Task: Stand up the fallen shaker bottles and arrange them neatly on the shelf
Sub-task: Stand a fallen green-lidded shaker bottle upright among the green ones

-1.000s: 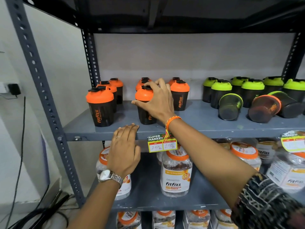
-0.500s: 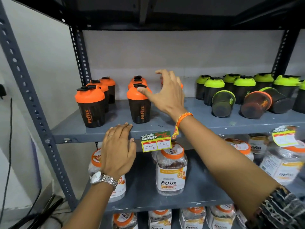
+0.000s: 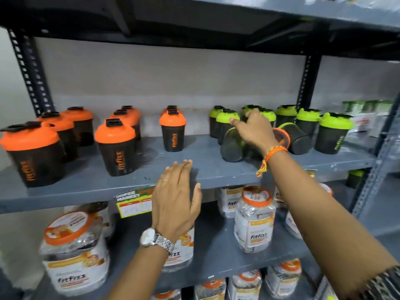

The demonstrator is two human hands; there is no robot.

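Three fallen shaker bottles (image 3: 232,146) lie on the shelf (image 3: 194,169) right of centre, under the open, empty right hand (image 3: 255,128), while the open left hand (image 3: 175,195) rests at the near edge; likely light, stiff plastic, best gripped around the body.

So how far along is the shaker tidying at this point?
Done: the orange-lidded shakers stand upright in rows. In hand: the right hand reaches over three fallen shakers, gripping none, while the left hand rests on the shelf edge. Left: standing those three up.
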